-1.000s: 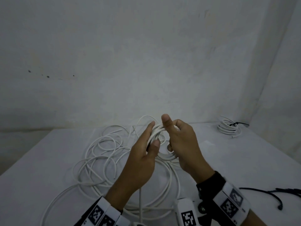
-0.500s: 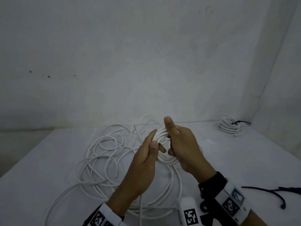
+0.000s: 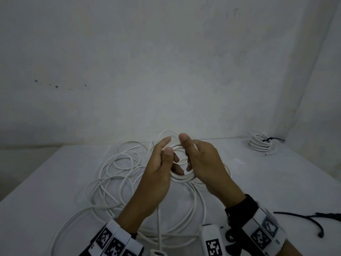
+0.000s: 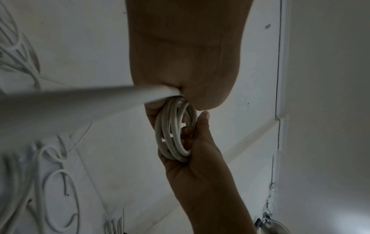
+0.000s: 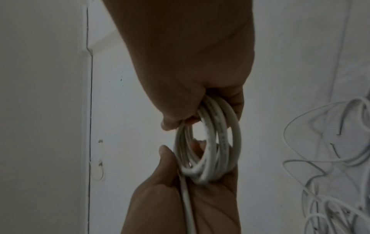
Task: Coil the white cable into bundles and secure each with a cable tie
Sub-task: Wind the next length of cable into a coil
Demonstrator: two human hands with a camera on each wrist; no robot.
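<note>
Both hands grip the small coil [image 3: 181, 177] of white cable [image 3: 118, 174], held between them above the surface [image 3: 258, 182]. Left hand [image 3: 156, 174]: fingers curled through the coil's near side, feed strand running out under the palm toward the wrist. Right hand [image 3: 204, 169]: fingers curled round the far side, thumb up over the top.

Step in hand, as I read it: still winding, several turns on. Most of the cable lies loose on the surface, left of the hands. One finished bundle [image 3: 262, 145] sits tied at the far right corner; spare black ties [image 3: 313, 218] lie near right.

Next: pull slack from the pile and lay another turn without letting the coil spring open.

Versus 0.5 s ago: left thumb has lifted off the coil, gap between the thumbs is wider. Coil barely moved.
</note>
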